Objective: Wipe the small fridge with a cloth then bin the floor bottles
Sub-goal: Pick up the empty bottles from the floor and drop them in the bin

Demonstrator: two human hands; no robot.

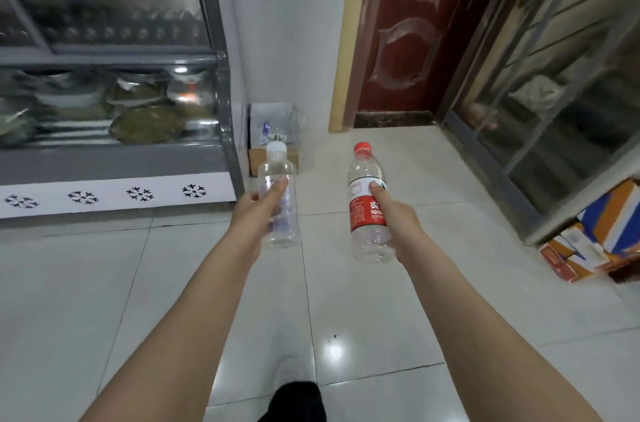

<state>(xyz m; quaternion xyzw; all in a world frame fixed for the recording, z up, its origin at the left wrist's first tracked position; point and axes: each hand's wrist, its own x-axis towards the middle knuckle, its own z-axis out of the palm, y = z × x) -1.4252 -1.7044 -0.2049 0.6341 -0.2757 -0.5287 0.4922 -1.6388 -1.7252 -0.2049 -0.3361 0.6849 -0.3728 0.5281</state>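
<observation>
Clear plastic, seemingly empty and light, each bottle is clasped mid-body: white-capped bottle (pixel 278 193) in the left hand (pixel 258 202), red-labelled bottle (pixel 369 203) in the right hand (pixel 393 214).

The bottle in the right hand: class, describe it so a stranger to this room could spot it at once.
Start at the dark red door. Below it, over the floor tiles, the right hand grips a clear plastic bottle. Its red cap and red label set it apart from the white-capped bottle in the left hand.
</observation>
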